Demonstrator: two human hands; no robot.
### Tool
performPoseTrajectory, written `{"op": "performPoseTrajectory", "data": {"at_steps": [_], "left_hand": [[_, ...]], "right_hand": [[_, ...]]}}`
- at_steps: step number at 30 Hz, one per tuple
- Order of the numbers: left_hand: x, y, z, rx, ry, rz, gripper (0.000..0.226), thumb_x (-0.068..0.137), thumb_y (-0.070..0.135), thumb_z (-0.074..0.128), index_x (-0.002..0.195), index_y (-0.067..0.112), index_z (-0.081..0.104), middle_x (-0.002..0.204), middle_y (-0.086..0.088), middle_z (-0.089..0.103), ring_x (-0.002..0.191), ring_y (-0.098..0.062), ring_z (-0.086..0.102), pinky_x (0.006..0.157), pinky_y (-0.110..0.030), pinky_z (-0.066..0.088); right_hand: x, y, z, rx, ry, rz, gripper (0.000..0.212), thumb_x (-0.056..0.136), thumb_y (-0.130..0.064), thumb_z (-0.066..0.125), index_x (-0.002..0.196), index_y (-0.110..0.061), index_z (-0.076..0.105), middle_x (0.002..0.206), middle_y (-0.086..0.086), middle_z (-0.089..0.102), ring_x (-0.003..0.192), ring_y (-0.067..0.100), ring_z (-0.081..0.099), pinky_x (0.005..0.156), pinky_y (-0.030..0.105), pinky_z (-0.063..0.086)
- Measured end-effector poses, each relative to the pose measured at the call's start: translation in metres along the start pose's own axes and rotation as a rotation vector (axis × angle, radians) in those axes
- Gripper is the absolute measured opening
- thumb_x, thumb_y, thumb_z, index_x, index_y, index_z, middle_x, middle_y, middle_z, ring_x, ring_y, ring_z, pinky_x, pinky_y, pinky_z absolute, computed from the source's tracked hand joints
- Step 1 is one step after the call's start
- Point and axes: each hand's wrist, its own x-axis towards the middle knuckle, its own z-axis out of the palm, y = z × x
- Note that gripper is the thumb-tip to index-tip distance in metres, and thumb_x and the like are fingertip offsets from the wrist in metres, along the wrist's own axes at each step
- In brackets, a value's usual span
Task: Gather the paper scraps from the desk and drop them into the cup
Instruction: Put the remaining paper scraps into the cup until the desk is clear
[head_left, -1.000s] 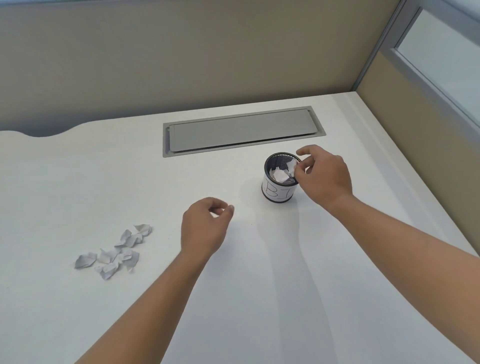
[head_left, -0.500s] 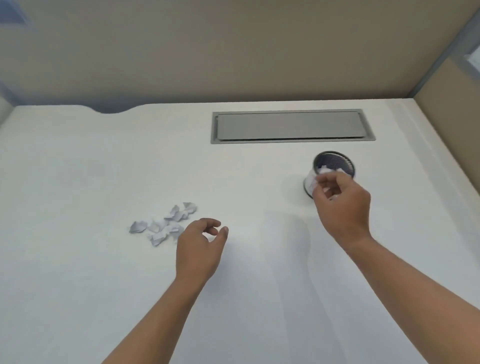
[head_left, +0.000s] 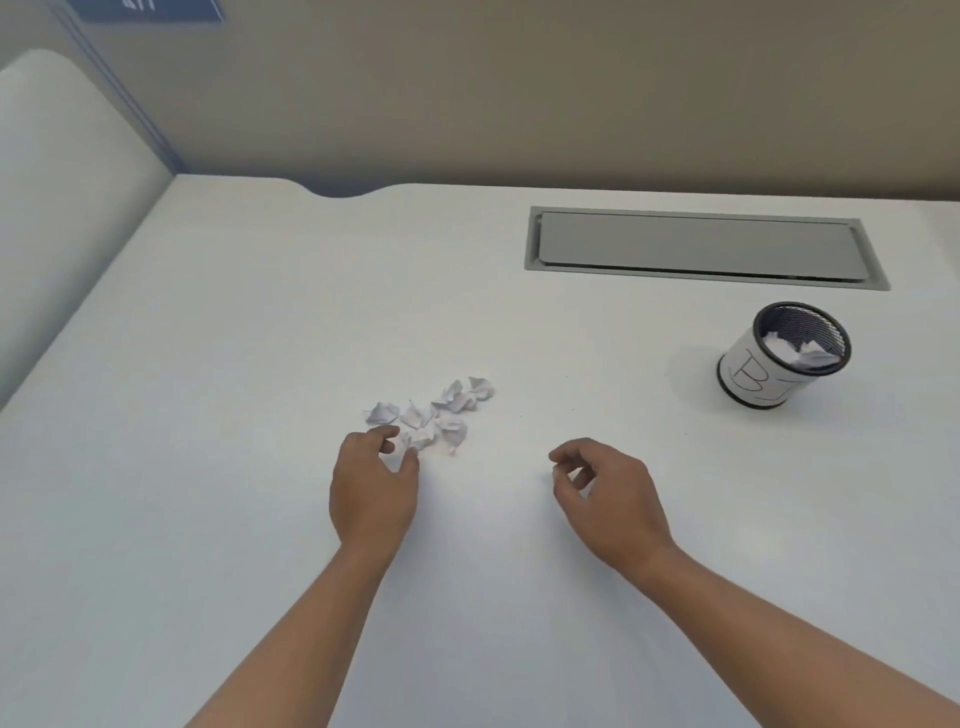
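Several crumpled white paper scraps (head_left: 439, 413) lie in a small pile on the white desk (head_left: 234, 364), left of centre. My left hand (head_left: 374, 488) reaches the near edge of the pile. Its thumb and forefinger are spread on either side of the closest scrap, touching it. My right hand (head_left: 610, 499) hovers over bare desk to the right of the pile, fingers loosely curled and holding nothing. The black mesh cup (head_left: 779, 364) with a white label stands upright at the far right, with white scraps inside it.
A grey rectangular cable hatch (head_left: 701, 249) is set into the desk behind the cup. Beige partition walls (head_left: 519, 93) close off the back, and a pale panel (head_left: 57, 182) stands on the left. The desk's rear edge has a curved notch (head_left: 337, 191).
My right hand has left the cup and come back empty toward the middle of the desk. My left hand has moved forward to the scrap pile. The view has swung left.
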Motion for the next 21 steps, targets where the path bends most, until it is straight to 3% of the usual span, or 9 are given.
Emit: {"op": "performPoseTrajectory", "data": {"at_steps": [6,15,17,21], "left_hand": [[0.010,-0.001,0.000,-0.044,-0.044,-0.013,0.028,0.085,0.038,0.071,0.111,0.029,0.069,0.099,0.009,0.058,0.084,-0.008,0.052,0.071,-0.025,0.038],[0.010,-0.001,-0.003,-0.042,-0.137,-0.019,0.006,0.084,0.032,0.072,0.083,0.034,0.066,0.097,0.011,0.060,0.086,-0.010,0.057,0.066,-0.025,0.038],[0.006,-0.001,-0.007,-0.103,-0.108,-0.010,0.017,0.082,0.029,0.074,0.073,0.037,0.061,0.098,0.011,0.057,0.084,-0.008,0.057,0.062,-0.024,0.039],[-0.007,0.002,-0.019,-0.292,-0.124,-0.034,0.018,0.081,0.021,0.075,0.072,0.033,0.065,0.089,0.020,0.066,0.087,0.001,0.065,0.073,-0.024,0.048]], "right_hand": [[0.015,-0.022,0.014,-0.046,-0.058,-0.034,0.014,0.086,-0.026,0.062,0.092,-0.038,0.063,0.083,-0.026,0.065,0.074,0.000,0.061,0.071,0.026,0.052],[0.031,-0.044,0.027,-0.106,-0.131,-0.061,0.011,0.085,-0.030,0.061,0.092,-0.039,0.061,0.087,-0.025,0.064,0.076,-0.001,0.060,0.075,0.028,0.052],[0.034,-0.045,0.031,-0.120,-0.147,-0.067,0.013,0.086,-0.030,0.062,0.096,-0.038,0.062,0.092,-0.023,0.064,0.077,0.000,0.059,0.077,0.029,0.052],[0.038,-0.052,0.036,-0.291,-0.276,-0.139,0.034,0.088,-0.032,0.061,0.122,-0.034,0.057,0.117,-0.013,0.058,0.089,0.010,0.058,0.083,0.035,0.051]]}}
